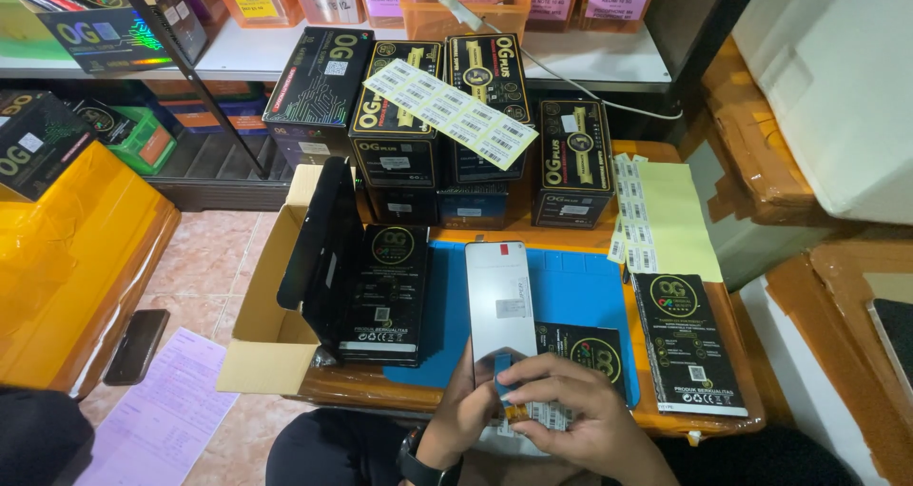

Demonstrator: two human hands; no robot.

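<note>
Left hand (pixel 463 412), with a dark watch (pixel 417 459) at the wrist: fingers curled around the lower left edge of a flat grey rectangular phone screen panel (pixel 499 301), holding it upright over the work surface. Right hand (pixel 571 410): fingers bent and pinching at the panel's bottom edge, where a small blue tab (pixel 501 363) and an orange flex strip (pixel 514 412) show; a white barcode label (pixel 547 415) lies just beneath the fingers.

Blue rubber work mat (pixel 580 291): lies on an orange-taped low table (pixel 732 353); the panel stands over its middle.

Black flat printed card, small (pixel 590 348): on the mat, just right of the panel, touching the right hand.

Black flat printed card, large (pixel 689 343): at the table's right edge, apart from the hands.

Open black box with raised lid (pixel 357 277): left of the panel, on the mat's left side.

Brown cardboard carton (pixel 271 296): against the table's left side, flaps open.

Yellow backing sheet with white barcode stickers (pixel 666 215): behind the large card.

Stacked black-and-gold product boxes (pixel 447 134): along the table's far edge, a sheet of white barcode labels (pixel 449 112) resting across their tops.

Orange plastic bins (pixel 466 1): on the white shelf beyond.

Floor at left: dark phone (pixel 136 346) and pale purple paper form (pixel 162 419) on the pink tiles.
</note>
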